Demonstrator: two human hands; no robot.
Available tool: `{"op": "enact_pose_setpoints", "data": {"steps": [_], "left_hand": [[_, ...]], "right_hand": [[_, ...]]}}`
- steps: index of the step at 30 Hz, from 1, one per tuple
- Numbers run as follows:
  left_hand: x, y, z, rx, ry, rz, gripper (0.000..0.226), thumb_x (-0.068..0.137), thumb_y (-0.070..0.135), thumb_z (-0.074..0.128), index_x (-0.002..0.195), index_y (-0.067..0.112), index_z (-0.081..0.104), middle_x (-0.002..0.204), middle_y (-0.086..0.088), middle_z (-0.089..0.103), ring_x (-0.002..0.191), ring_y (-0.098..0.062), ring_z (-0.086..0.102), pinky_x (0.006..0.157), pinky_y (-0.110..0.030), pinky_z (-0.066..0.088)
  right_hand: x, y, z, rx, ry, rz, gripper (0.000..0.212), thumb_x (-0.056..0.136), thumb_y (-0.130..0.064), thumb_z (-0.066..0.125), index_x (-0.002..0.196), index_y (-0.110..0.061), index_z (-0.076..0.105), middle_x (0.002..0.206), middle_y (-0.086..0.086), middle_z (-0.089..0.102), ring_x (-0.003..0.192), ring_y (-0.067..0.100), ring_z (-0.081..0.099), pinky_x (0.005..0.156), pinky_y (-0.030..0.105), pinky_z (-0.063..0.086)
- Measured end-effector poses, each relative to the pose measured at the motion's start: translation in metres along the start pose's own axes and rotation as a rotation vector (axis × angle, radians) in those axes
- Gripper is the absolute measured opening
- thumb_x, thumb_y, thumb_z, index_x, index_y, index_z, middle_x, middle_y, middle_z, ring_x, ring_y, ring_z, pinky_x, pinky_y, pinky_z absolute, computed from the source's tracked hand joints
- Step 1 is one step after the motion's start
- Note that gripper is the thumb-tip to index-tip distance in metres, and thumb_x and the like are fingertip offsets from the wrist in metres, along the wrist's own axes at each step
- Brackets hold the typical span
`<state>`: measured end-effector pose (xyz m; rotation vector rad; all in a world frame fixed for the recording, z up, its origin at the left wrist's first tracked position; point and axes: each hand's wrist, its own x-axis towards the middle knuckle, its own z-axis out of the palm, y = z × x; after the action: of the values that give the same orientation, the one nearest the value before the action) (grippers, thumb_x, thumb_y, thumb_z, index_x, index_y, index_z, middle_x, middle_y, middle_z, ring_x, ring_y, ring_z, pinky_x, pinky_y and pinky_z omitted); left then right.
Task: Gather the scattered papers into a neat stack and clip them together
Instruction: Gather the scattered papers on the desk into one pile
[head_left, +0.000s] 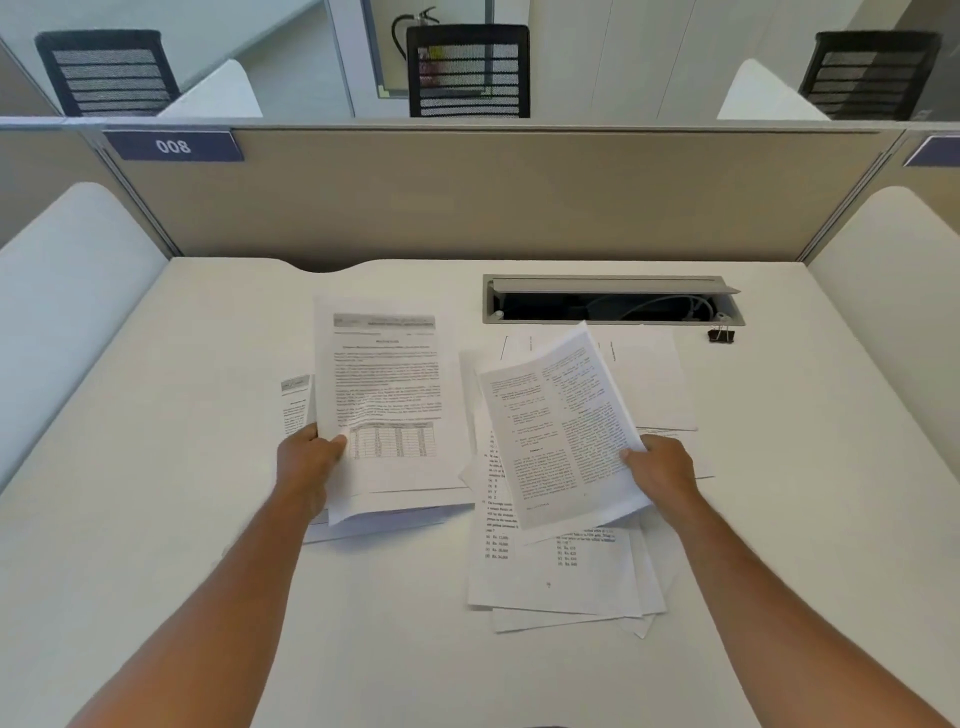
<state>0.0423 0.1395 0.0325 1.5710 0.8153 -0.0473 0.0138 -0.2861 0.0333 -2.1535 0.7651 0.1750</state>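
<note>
My left hand (307, 457) grips the lower left edge of a printed sheet with a table on it (387, 395), lifted above other sheets at the left. My right hand (660, 467) grips the right edge of a two-column printed sheet (558, 426), tilted and raised over a loose pile of papers (550, 577) on the white desk (208, 519). Another sheet (649, 379) lies flat behind it. A page corner (296, 400) peeks out left of my left hand. A black binder clip (721, 334) stands at the back right, apart from both hands.
An open cable tray (613, 301) with wires is set into the desk behind the papers. A beige partition (493, 192) closes the back, white side panels (67, 312) flank the desk. Black chairs (467, 70) stand beyond.
</note>
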Motion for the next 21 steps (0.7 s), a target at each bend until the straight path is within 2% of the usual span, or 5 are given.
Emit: {"op": "enact_pose_setpoints", "data": {"steps": [5,8,12,17,21], "left_hand": [[-0.004,0.020,0.007,-0.134,-0.053,-0.002,0.040,0.092,-0.008,0.060,0.129,0.005,0.066,0.122,-0.012,0.071,0.109,-0.035,0.067,0.096,-0.045,0.053],[-0.011,0.027,0.016,-0.167,-0.167,-0.008,0.039,0.092,-0.009,0.061,0.128,0.005,0.067,0.123,-0.011,0.072,0.113,-0.034,0.068,0.101,-0.052,0.052],[-0.020,0.039,0.027,-0.273,-0.265,0.029,0.039,0.091,-0.013,0.059,0.123,0.007,0.069,0.121,-0.007,0.074,0.109,-0.026,0.070,0.096,-0.042,0.055],[-0.037,0.038,0.046,-0.019,-0.336,0.117,0.038,0.084,-0.007,0.070,0.119,0.007,0.072,0.115,-0.007,0.077,0.108,-0.030,0.070,0.099,-0.046,0.053],[-0.056,0.020,0.062,0.100,-0.358,0.096,0.030,0.084,-0.004,0.069,0.112,0.007,0.073,0.110,-0.008,0.078,0.102,-0.034,0.072,0.093,-0.053,0.057]], "right_hand": [[-0.004,-0.001,-0.003,0.246,0.018,-0.019,0.018,0.090,-0.016,0.068,0.104,-0.011,0.078,0.099,0.004,0.075,0.094,0.026,0.069,0.083,0.033,0.055],[-0.009,-0.003,0.002,0.332,-0.005,-0.027,0.007,0.089,-0.019,0.070,0.087,-0.019,0.077,0.095,0.001,0.076,0.094,0.026,0.071,0.087,0.039,0.059],[-0.024,-0.013,0.008,0.478,-0.061,-0.047,0.012,0.091,-0.014,0.069,0.086,-0.023,0.074,0.092,-0.002,0.075,0.093,0.024,0.071,0.082,0.034,0.059],[-0.043,-0.024,0.023,0.619,-0.187,-0.017,0.020,0.092,-0.012,0.069,0.111,-0.010,0.076,0.105,0.004,0.078,0.098,0.025,0.074,0.090,0.040,0.060],[-0.056,-0.030,0.033,0.691,-0.251,-0.022,0.015,0.091,-0.011,0.070,0.103,-0.014,0.078,0.101,0.003,0.080,0.097,0.024,0.075,0.091,0.044,0.060]]}}
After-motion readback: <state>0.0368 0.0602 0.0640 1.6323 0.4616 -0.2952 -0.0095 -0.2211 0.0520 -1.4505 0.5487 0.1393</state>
